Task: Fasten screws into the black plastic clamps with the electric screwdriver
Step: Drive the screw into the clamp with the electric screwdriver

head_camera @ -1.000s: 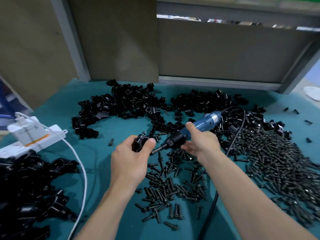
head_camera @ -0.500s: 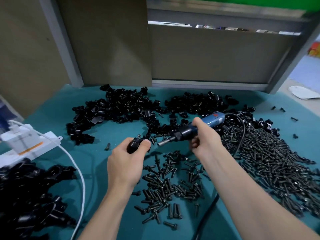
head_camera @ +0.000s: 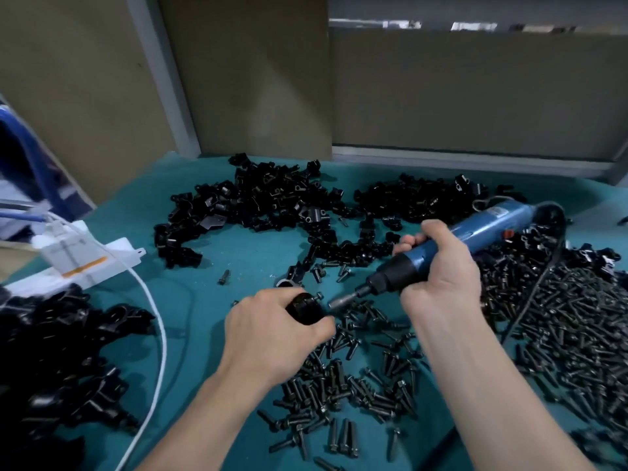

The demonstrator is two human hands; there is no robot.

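Note:
My left hand (head_camera: 272, 338) grips a black plastic clamp (head_camera: 303, 309) just above the teal table, with a screw (head_camera: 318, 296) standing in its top. My right hand (head_camera: 438, 273) is wrapped around the blue electric screwdriver (head_camera: 452, 246), which slants down to the left. Its metal bit (head_camera: 339, 301) ends a short way right of the screw, not touching it. A heap of loose black clamps (head_camera: 272, 205) lies behind my hands. Loose black screws (head_camera: 343, 382) are scattered in front of them.
A bigger mass of screws (head_camera: 571, 334) covers the right side, crossed by the screwdriver's black cord (head_camera: 530, 300). More black clamps (head_camera: 54, 362) pile up at the left edge. A white power strip (head_camera: 78, 263) and white cable (head_camera: 159, 334) lie at left. Panels wall the back.
The screwdriver has tipped down and its bit has come closer to the clamp in my left hand. The camera has swung to the left and nearer to the table.

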